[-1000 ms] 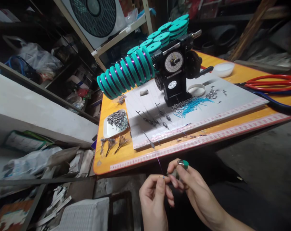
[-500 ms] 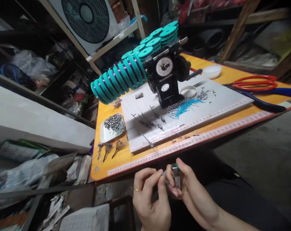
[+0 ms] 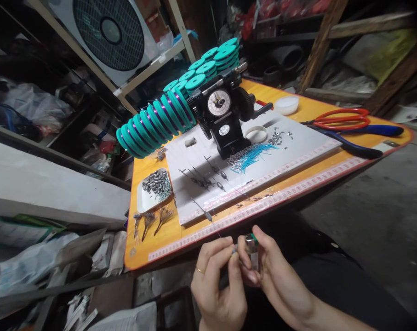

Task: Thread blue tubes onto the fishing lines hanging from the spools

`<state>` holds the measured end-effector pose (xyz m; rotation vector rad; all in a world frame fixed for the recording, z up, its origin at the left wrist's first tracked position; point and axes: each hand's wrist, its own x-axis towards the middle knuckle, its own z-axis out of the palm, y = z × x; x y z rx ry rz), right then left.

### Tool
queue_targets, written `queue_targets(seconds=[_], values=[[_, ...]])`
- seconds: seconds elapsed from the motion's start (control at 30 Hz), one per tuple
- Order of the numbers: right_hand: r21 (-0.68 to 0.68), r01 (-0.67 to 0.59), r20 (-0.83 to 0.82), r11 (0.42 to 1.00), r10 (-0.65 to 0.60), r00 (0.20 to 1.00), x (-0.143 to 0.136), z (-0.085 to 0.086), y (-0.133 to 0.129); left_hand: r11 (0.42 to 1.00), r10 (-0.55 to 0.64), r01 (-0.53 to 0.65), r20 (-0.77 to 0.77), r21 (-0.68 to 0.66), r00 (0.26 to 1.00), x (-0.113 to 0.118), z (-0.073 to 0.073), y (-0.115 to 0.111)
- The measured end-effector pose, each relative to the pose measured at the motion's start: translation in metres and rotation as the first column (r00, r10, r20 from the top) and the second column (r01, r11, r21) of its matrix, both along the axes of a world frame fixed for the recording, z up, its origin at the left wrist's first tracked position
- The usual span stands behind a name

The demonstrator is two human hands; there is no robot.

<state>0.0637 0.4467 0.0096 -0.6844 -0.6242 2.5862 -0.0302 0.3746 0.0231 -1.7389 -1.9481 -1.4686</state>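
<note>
My left hand [image 3: 218, 282], with a ring on one finger, is closed in a pinch on a thin line. A tiny blue piece [image 3: 233, 251] shows at its fingertips. The line runs up to a small dark sinker [image 3: 208, 216] at the board's near edge. My right hand [image 3: 275, 271] is closed around a lighter [image 3: 253, 250] with a metal hood and green top, thumb raised beside it. The fingertips of both hands are close together, below the table's front edge. Exactly where they meet is too small to make out.
On the yellow table [image 3: 139, 246] a black winding machine [image 3: 225, 115] bears green spools [image 3: 156, 122]. A white board [image 3: 191, 202] holds blue snippets [image 3: 254, 156] and metal bits. A tray of sinkers [image 3: 142, 202] stands left; red-handled scissors [image 3: 342, 120] and blue-handled pliers [image 3: 362, 149] lie right.
The view has shifted, so the table and machine sit further left and slightly lower. Both hands keep their grips, and the line from the left hand to the sinker now shows more clearly.
</note>
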Motion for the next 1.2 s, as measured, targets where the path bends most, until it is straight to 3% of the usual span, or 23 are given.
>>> queue_targets(seconds=[0.1,0.23,0.5,1.2], values=[[-0.017,0.007,0.019,1.0,-0.006,1.0,-0.003,0.001,-0.001,0.999,0.035,-0.036,-0.048,-0.027,0.998,-0.001,-0.002,0.0],[-0.135,-0.012,0.05,0.991,0.019,0.999,-0.008,0.001,0.0,0.997,0.056,-0.061,-0.101,-0.052,0.993,-0.002,-0.005,0.001],[-0.253,-0.023,0.078,0.967,0.044,0.996,-0.015,-0.003,0.0,0.989,0.088,-0.1,-0.114,-0.105,0.989,-0.004,-0.008,0.0],[-0.203,-0.063,0.099,0.977,0.085,0.991,-0.013,-0.002,-0.005,0.987,0.094,-0.114,-0.174,-0.112,0.98,-0.003,-0.006,-0.001]])
